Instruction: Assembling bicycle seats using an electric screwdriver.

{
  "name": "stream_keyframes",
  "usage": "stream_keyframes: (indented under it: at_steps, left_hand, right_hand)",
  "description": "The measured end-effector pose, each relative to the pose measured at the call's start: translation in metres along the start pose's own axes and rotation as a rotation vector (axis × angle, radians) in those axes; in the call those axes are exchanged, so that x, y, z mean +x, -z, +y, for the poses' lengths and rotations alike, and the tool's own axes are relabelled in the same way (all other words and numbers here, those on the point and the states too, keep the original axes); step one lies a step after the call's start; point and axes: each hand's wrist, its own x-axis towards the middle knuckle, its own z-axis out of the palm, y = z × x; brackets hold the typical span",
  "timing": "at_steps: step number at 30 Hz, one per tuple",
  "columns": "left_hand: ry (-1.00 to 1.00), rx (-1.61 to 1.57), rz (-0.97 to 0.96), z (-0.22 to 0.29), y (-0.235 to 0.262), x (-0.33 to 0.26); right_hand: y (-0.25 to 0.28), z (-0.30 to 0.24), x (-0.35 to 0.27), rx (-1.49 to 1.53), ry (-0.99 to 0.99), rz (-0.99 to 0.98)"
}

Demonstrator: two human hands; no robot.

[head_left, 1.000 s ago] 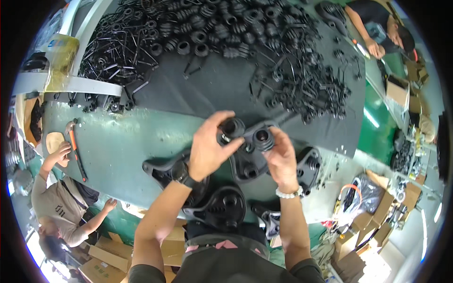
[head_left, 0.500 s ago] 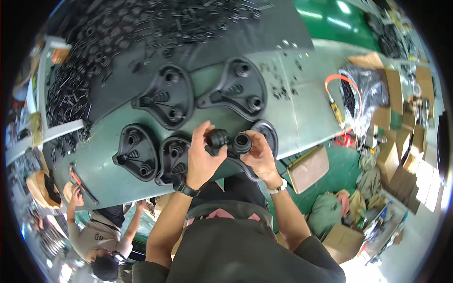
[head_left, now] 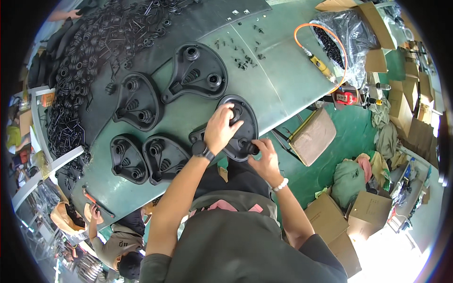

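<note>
Just in front of me at the table edge lies a black drop-shaped plastic shell, its hollow side up. My left hand curls its fingers and thumb round a black ribbed rubber sleeve at the shell's far end. At the near end, my right hand grips another black ribbed rubber sleeve, which looks tilted on the shell. My fingers partly cover both sleeves, so how deep they sit cannot be seen. Farther off stands a similar shell with a round sleeve at each end and a ribbed piece between.
More such shells lie to the left. A heap of black rubber parts and rods covers the far left. Small screws are scattered ahead. A yellow power driver with an orange hose lies right. Another person is at lower left.
Both hands have gone from holding the sleeves above the table to pressing them against the nearest shell, now spread apart. The whole view has swung, shifting the table leftward.
</note>
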Motion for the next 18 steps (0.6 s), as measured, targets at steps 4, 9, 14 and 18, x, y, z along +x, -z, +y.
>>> stream_keyframes:
  at_steps: [4, 9, 14, 18]
  left_hand:
    - [-0.180, 0.178, -0.129, -0.035, -0.022, 0.008]
    - [-0.213, 0.254, -0.221, -0.030, -0.020, 0.010]
    - [-0.134, 0.176, -0.210, -0.040, -0.019, 0.008]
    - [-0.117, 0.186, -0.208, -0.030, -0.021, 0.013]
  right_hand:
    - [-0.033, -0.002, 0.007, -0.081, 0.018, -0.047]
    - [-0.042, 0.004, 0.006, -0.042, -0.010, 0.033]
    - [-0.045, 0.009, 0.008, -0.102, 0.060, 0.009]
    - [-0.050, 0.013, 0.007, -0.125, 0.070, 0.026]
